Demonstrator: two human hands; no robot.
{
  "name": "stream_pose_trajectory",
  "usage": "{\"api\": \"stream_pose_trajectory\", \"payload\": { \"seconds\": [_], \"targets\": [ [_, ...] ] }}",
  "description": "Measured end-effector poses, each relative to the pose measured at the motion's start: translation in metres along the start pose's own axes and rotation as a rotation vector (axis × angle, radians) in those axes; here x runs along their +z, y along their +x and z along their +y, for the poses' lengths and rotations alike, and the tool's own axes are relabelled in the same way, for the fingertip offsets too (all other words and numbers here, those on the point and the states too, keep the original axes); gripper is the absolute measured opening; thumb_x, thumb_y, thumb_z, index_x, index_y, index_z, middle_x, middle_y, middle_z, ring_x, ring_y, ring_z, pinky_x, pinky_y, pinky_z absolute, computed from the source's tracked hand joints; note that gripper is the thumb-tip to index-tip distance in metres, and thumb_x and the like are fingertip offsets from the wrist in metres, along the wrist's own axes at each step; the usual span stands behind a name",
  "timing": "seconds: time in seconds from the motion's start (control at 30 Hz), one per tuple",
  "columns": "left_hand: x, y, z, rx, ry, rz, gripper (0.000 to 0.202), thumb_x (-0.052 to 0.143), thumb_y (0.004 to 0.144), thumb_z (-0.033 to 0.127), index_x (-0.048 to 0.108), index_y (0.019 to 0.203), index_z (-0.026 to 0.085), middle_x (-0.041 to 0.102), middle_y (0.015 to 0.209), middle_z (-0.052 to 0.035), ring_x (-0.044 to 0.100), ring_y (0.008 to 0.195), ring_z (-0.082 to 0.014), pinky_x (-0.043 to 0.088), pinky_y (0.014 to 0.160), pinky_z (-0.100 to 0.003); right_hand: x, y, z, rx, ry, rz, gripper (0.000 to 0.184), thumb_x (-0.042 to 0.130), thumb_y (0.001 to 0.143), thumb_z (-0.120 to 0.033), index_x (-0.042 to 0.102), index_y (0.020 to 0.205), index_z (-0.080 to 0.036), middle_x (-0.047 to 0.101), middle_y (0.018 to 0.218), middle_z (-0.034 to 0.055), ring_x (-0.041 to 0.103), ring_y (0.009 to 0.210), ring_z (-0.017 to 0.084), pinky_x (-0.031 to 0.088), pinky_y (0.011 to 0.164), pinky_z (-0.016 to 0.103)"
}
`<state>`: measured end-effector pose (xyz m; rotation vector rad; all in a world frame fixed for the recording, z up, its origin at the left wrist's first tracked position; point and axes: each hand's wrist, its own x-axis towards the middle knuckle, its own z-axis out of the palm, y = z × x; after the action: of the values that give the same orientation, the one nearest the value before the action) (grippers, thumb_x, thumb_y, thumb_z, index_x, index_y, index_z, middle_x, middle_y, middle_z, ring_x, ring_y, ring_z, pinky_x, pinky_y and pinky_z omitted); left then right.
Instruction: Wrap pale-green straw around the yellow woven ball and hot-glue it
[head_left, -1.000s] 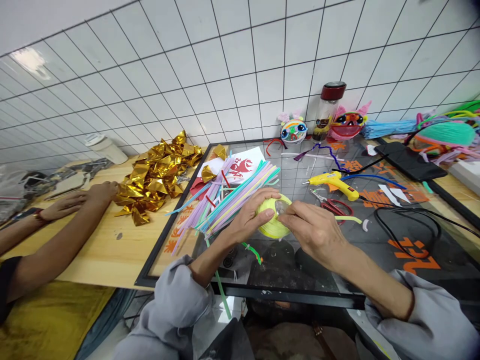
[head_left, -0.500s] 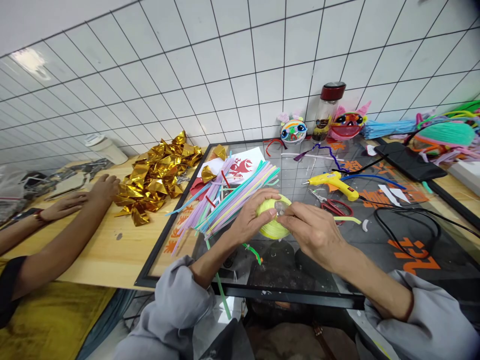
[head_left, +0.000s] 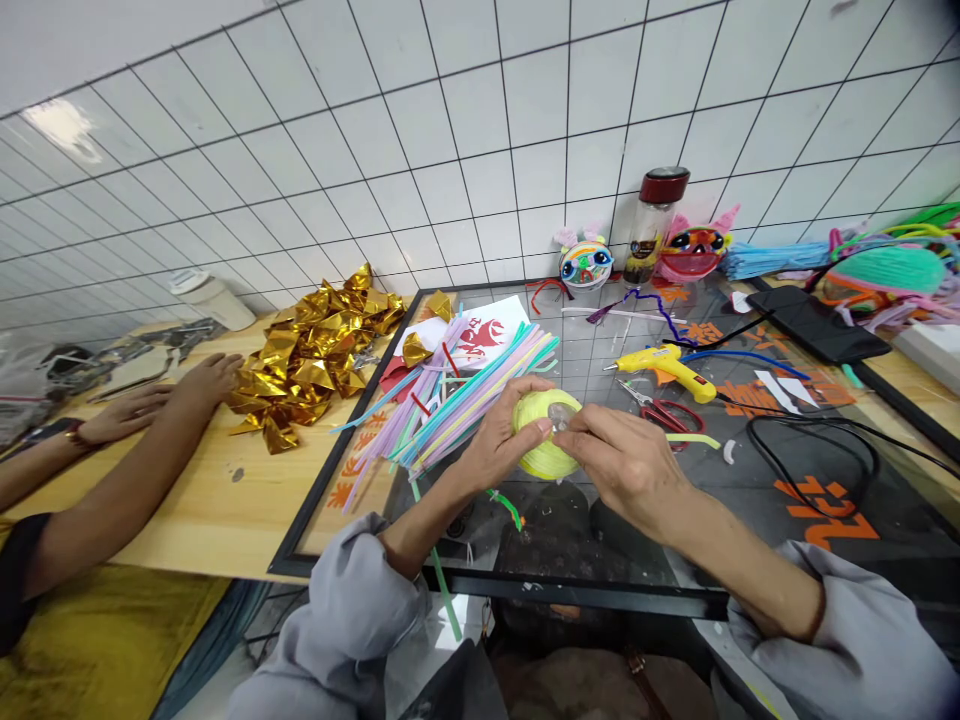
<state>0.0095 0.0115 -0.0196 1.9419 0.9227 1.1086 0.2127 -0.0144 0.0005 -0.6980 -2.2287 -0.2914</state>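
Observation:
A round yellow ball (head_left: 546, 462), wound with fuzzy pipe cleaner, has a pale, see-through spot facing up. My left hand (head_left: 501, 440) is closed around its left side, thumb beside that spot. The fingers of my right hand (head_left: 622, 450) are pinched together at the spot's right edge; whatever they grip is too small to make out. Just left of my hands lies a bundle of pastel pipe cleaners (head_left: 469, 400). Red-handled scissors (head_left: 670, 420) and a yellow glue gun (head_left: 660, 370) lie beyond my right hand, near a short pale-green pipe cleaner (head_left: 694, 438).
At the left, a co-worker's hands (head_left: 202, 385) rest beside a heap of folded gold paper (head_left: 307, 350). Against the tiled wall stand two decorated animal faces (head_left: 586, 264) and a bottle (head_left: 651, 230). A black cord (head_left: 814, 505) loops at right, below a black phone (head_left: 821, 325).
Almost nothing differs. The ball and both my hands keep the same place and grip, with only a slight shift of my left fingers.

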Motion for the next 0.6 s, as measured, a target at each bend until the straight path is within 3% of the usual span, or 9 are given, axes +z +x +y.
{"api": "stream_pose_trajectory", "payload": {
  "seconds": [0.17, 0.6],
  "targets": [
    [-0.0001, 0.0006, -0.0028, 0.055, 0.006, -0.022, 0.025, 0.053, 0.098, 0.038, 0.051, 0.116, 0.022, 0.06, 0.132, -0.0116, 0.056, 0.128, -0.0244, 0.041, 0.114, -0.045, 0.0003, 0.0002, 0.0006, -0.002, 0.007, -0.003, 0.025, 0.047, 0.1, -0.008, 0.069, 0.091, -0.016, 0.065, 0.081, 0.0053, 0.056, 0.073, 0.015, 0.042, 0.064, 0.026],
    [-0.0018, -0.0006, -0.0009, 0.062, 0.037, -0.012, 0.024, 0.053, 0.098, 0.043, 0.054, 0.11, 0.022, 0.062, 0.129, -0.0112, 0.057, 0.126, -0.0247, 0.043, 0.111, -0.045, 0.0009, -0.0011, 0.0025, -0.001, 0.034, 0.011, 0.025, 0.047, 0.099, -0.01, 0.07, 0.093, -0.017, 0.065, 0.081, 0.005, 0.056, 0.071, 0.015, 0.042, 0.063, 0.026]
  ]
}}
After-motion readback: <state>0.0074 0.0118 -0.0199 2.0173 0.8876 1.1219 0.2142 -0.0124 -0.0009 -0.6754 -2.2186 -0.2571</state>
